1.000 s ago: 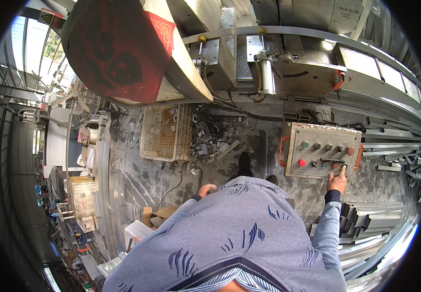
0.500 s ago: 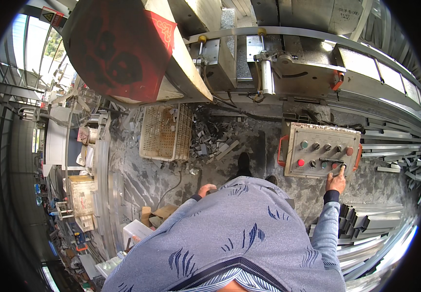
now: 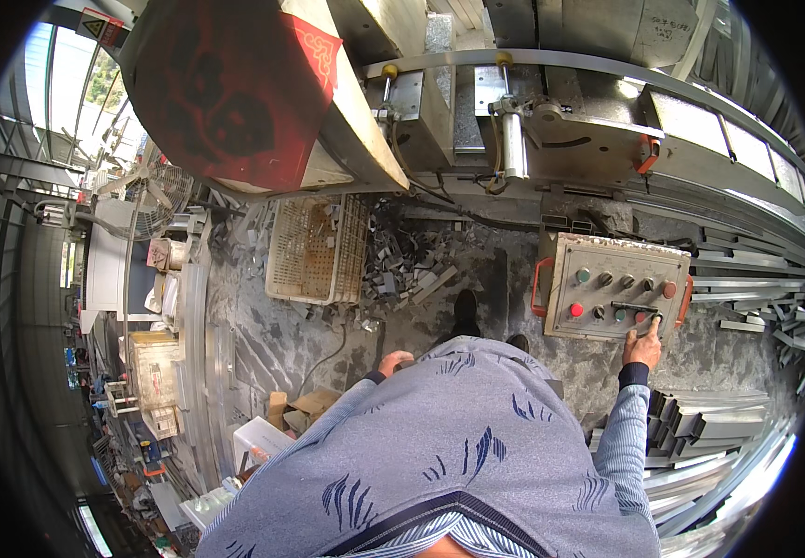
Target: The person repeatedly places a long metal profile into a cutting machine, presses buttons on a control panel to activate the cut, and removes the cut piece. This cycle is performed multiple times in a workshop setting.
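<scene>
My right hand [image 3: 642, 348] reaches out to the control box [image 3: 591, 270]. Its index finger is stretched out, with the tip on a dark button at the lower right of the panel; the other fingers are bent and hold nothing that I can see. Several knobs and coloured buttons sit on the panel, among them a bright red button [image 3: 576, 310]. Orange handles flank the box, the left handle [image 3: 541, 287] standing clear of my hand. My left hand [image 3: 395, 362] rests close to my body at the waist, its fingers mostly hidden.
Ahead stands a metal machine with an air cylinder [image 3: 513, 144] and a large hood [image 3: 226, 102] bearing red paper. A plastic crate [image 3: 316, 251] sits on the floor beside metal offcuts [image 3: 412, 270]. Metal profiles [image 3: 714, 418] lie at the right. A fan [image 3: 156, 197] stands left.
My right finger stays on the same button and my left hand keeps its place. The view has shifted very slightly; nothing else visibly moved.
</scene>
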Demonstrator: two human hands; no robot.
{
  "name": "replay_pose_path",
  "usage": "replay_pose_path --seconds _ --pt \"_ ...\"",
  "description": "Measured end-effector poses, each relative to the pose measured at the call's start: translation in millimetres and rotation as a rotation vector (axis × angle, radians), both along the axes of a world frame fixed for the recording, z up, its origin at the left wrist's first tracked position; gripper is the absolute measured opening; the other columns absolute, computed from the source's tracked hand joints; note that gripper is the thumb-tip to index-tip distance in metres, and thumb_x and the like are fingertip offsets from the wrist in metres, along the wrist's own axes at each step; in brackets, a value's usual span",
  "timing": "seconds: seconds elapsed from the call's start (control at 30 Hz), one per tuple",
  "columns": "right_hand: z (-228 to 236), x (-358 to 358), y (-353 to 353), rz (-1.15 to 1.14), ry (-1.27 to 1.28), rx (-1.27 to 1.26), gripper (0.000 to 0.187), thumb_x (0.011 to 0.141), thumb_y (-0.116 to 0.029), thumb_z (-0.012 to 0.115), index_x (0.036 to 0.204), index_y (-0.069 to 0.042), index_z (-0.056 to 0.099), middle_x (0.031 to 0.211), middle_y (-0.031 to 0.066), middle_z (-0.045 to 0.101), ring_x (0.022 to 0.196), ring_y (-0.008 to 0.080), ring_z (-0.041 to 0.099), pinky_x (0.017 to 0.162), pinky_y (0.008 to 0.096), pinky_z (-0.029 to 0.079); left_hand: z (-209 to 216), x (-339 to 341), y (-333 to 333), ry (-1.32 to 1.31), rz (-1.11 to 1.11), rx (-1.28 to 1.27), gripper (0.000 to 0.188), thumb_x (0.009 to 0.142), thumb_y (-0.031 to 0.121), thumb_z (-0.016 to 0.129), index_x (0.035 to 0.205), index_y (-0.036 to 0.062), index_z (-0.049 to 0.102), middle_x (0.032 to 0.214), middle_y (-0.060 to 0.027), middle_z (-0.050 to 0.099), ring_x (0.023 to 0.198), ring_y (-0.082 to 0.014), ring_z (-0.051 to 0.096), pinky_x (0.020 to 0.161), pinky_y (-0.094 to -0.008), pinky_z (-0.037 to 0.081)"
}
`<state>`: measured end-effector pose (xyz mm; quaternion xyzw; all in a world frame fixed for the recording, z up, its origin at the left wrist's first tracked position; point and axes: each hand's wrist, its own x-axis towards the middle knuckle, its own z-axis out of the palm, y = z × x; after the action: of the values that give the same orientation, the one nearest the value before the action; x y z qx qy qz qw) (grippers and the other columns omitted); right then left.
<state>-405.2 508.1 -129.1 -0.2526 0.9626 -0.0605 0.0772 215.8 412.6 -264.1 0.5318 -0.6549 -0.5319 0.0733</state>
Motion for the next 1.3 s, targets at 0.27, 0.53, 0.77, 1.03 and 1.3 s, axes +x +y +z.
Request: replay_pose_path --seconds 0.27,0.53,0.77,1.03,1.3 --pt "17.3 12.1 -3.8 -0.023 -0.032 -0.052 0.069 0.076 -0.027 0.063 0.138 -0.012 0.036 0.096 0.0240 0.063 0.087 0.0393 0.061 0.078 0.0451 0.048 -24.4 14.1 0.4 0.051 -0.025 0.019 0.026 0.082 0.024 0.062 0.101 0.0066 0.066 0.105 -0.0104 0.064 0.101 -0.0233 0.060 0.088 -0.0309 0.046" --pt "7.0 62.3 -26.8 -0.087 -0.285 -0.394 0.031 0.070 -0.031 0.065 0.077 -0.001 0.065 0.074 0.0155 0.066 0.064 0.0270 0.064 0.064 0.0348 0.050 -6.4 23.6 4.5 0.248 -0.047 -0.009 0.024 0.083 0.022 0.060 0.100 0.0067 0.066 0.104 -0.0112 0.064 0.099 -0.0254 0.060 0.087 -0.0318 0.046" --pt "1.8 72.7 -51.6 -0.533 -1.106 -0.694 0.026 0.080 -0.030 0.064 0.076 -0.009 0.050 0.052 -0.0029 0.043 0.037 0.0095 0.040 0.034 0.0247 0.029 14.5 24.7 16.2 0.107 -0.105 -0.116 0.026 0.083 0.019 0.059 0.105 0.0058 0.064 0.106 -0.0118 0.064 0.100 -0.0261 0.060 0.087 -0.0327 0.047" --pt "14.8 70.7 -57.5 -0.638 -1.246 -0.665 0.026 0.078 -0.038 0.064 0.068 -0.017 0.053 0.052 -0.0048 0.042 0.037 0.0088 0.037 0.035 0.0234 0.026 -16.1 30.2 29.1 0.413 0.028 -0.099 0.022 0.085 0.011 0.057 0.104 0.0044 0.064 0.107 -0.0108 0.064 0.103 -0.0244 0.060 0.087 -0.0324 0.047" --pt "14.8 70.5 -57.3 -0.707 -1.355 -0.686 0.023 0.079 -0.037 0.061 0.073 -0.017 0.052 0.051 -0.0053 0.036 0.039 0.0107 0.035 0.036 0.0260 0.028 10.5 -2.9 28.1 -0.006 0.229 0.178 0.023 0.082 0.027 0.061 0.097 0.0116 0.067 0.100 -0.0125 0.065 0.097 -0.0302 0.060 0.082 -0.0361 0.047"
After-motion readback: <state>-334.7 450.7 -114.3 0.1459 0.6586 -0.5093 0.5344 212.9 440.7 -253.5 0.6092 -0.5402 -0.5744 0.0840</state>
